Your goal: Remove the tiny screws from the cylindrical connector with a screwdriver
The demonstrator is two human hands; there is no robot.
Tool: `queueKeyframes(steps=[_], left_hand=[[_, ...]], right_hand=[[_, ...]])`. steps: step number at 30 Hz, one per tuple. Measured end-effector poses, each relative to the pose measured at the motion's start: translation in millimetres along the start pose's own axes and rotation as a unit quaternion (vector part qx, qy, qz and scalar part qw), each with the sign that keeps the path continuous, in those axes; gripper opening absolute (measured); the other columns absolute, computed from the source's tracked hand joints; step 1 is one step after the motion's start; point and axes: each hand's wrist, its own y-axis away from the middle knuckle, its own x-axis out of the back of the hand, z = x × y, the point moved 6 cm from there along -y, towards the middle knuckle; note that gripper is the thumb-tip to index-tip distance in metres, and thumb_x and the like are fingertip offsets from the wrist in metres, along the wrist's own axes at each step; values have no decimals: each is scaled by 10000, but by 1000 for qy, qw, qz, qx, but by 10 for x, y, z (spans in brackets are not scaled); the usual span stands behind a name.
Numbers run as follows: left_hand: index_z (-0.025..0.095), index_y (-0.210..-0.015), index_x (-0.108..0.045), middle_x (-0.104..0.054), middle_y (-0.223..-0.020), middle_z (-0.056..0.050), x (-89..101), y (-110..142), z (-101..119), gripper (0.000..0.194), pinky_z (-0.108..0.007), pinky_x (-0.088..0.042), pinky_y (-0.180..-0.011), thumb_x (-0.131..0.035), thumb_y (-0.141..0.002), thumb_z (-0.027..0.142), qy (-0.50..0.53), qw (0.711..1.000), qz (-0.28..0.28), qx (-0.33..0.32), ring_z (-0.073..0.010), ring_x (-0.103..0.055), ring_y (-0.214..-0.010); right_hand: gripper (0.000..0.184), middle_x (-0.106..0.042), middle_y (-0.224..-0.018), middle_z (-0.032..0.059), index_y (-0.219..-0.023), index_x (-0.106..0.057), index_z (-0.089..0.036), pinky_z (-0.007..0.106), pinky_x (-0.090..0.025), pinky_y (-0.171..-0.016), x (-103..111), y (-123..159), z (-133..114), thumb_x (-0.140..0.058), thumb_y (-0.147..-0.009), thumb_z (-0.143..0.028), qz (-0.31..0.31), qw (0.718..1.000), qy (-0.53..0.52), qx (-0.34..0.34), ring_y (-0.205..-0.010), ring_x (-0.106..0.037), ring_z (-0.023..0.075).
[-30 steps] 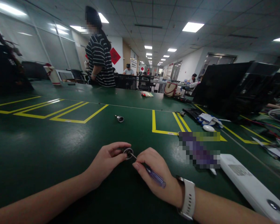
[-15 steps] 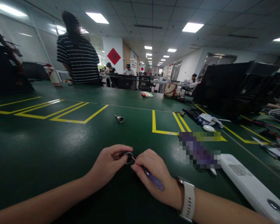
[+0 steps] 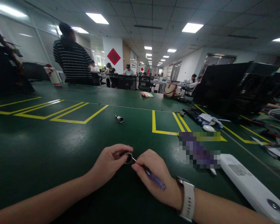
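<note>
Ring-shaped metal part (image 3: 128, 157) gripped in left hand (image 3: 110, 160), just beside right hand (image 3: 151, 172) holding purple-handled screwdriver (image 3: 156, 180)

striped-shirt person (image 3: 72, 62) farther left, white-shirted person (image 3: 94, 67) revealed

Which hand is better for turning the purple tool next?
Probably the right hand: it grips the purple-handled tool, whose thin shaft points toward the small round part. The left hand is busy holding that part.
</note>
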Motion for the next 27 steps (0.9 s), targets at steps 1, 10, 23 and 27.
queueKeyframes(steps=[1, 10, 23, 27], left_hand=[[163, -876, -656, -704, -898, -41, -11, -13, -19, 249, -339, -525, -795, -601, -642, 228, 3, 1000, -14, 8, -208, -655, -866], [192, -1080, -594, -596, -1007, -63, 59, -367, 45, 405, -370, -499, -760, -557, -683, 125, -230, 965, -81, -93, -219, -604, -888], [170, -815, -485, -584, -781, -16, -61, -879, -13, 196, -300, -446, -608, -621, -716, 270, -327, 926, -32, -184, -177, -563, -693], [177, -815, -488, -611, -782, -3, -92, -842, -25, 177, -260, -454, -607, -609, -734, 277, -308, 930, -61, -190, -148, -587, -689]], right_hand=[[122, -577, -733, 16, -755, -562, -181, 273, -408, -671, 19, -10, 48, -509, -861, -213, 12, 999, -20, -31, -712, -528, 138], [251, -514, -611, -44, -728, -533, -168, 224, -360, -526, 2, -34, 507, -696, -712, -358, 70, 900, -320, -286, -560, -463, 95], [249, -631, -831, 68, -844, -662, -151, 285, -395, -637, 45, -19, 624, -510, -835, -348, 128, 832, -473, -259, -770, -542, 171], [242, -643, -892, 73, -895, -675, -162, 293, -401, -659, 35, -10, 601, -525, -834, -343, 106, 857, -436, -253, -827, -541, 183]])
